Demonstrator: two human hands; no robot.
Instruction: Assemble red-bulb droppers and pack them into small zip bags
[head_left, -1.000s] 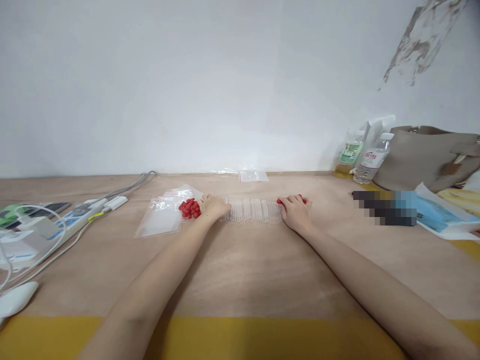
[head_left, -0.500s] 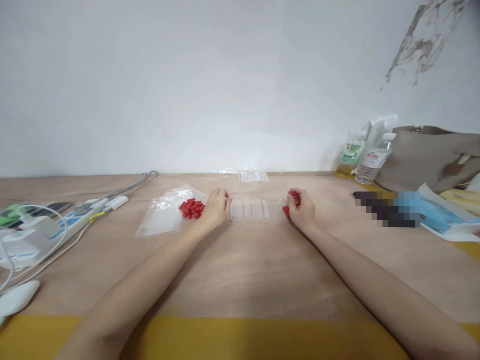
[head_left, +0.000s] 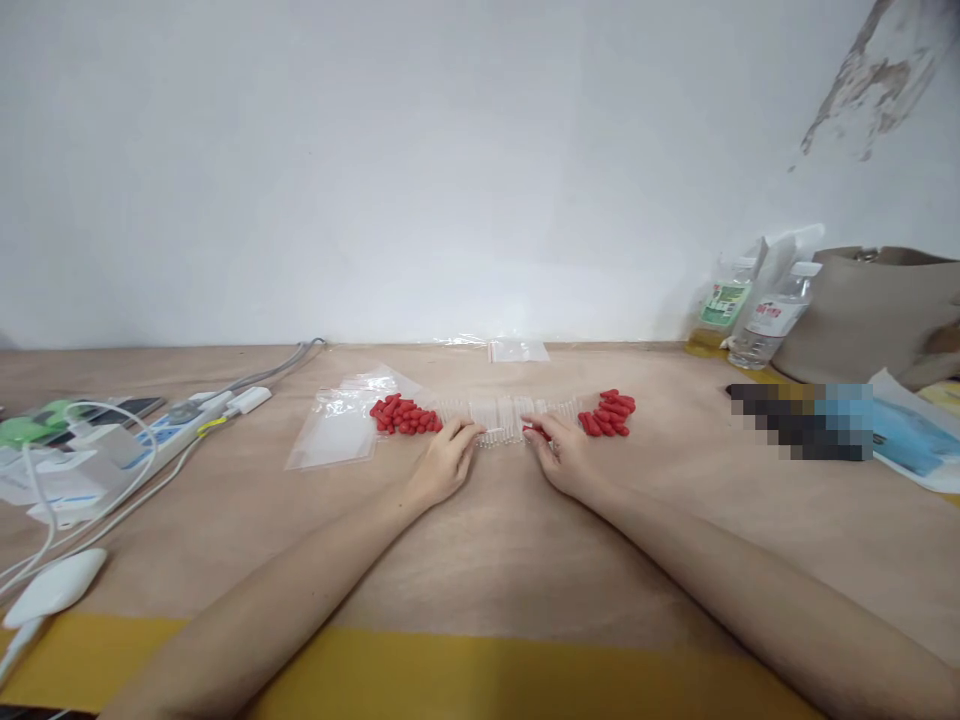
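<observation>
A row of thin clear plastic sticks [head_left: 495, 411] lies between two piles of small red drop-shaped pieces: a left pile [head_left: 403, 414] and a right pile [head_left: 610, 412]. At the row's near left, my left hand [head_left: 445, 464] pinches one thin clear stick [head_left: 491, 430] that points right from the fingertips. Facing it, my right hand [head_left: 561, 456] has thumb and fingers closed on one red piece [head_left: 529, 430], mostly covered by the fingers. A small gap separates the stick's tip from this piece. What the red pieces are made of I cannot tell.
Clear zip bags [head_left: 334, 430] lie left of the left pile, another small bag [head_left: 519, 350] by the wall. A power strip [head_left: 161, 435] with chargers and cables is at far left. Two bottles [head_left: 772, 320], a grey-brown bag [head_left: 862, 310] and a blue packet [head_left: 911, 430] stand or lie right.
Both hands have come inward and nearer to me, in front of the stick row. My left hand now shows a stick, my right a red piece. The view has shifted slightly left.
</observation>
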